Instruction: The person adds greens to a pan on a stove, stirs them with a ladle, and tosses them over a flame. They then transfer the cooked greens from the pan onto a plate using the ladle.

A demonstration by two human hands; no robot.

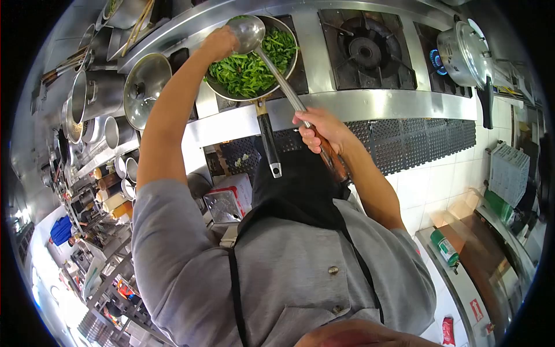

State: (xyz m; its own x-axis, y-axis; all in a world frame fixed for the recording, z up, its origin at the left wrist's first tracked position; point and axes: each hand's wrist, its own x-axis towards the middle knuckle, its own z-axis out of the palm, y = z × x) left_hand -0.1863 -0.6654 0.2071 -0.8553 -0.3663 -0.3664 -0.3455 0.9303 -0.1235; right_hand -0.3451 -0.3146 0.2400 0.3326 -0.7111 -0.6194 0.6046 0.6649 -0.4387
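Note:
A frying pan (267, 124) full of chopped green leaves (248, 75) sits on the stove, its black handle pointing toward me. My right hand (325, 132) is closed round the wooden handle of a large metal ladle (281, 79). The ladle's bowl lies over the pan's upper left part. Beside that bowl, at the pan's left rim, is my left hand (221, 44), its fingers bent down and together; what they hold, if anything, is hidden.
An unlit burner (365, 52) is right of the pan. Farther right, a pressure cooker (467, 55) stands by a blue flame. A glass lid (147, 89) and several pots (104, 95) are at the left. A black perforated mat (410, 141) runs below the stove edge.

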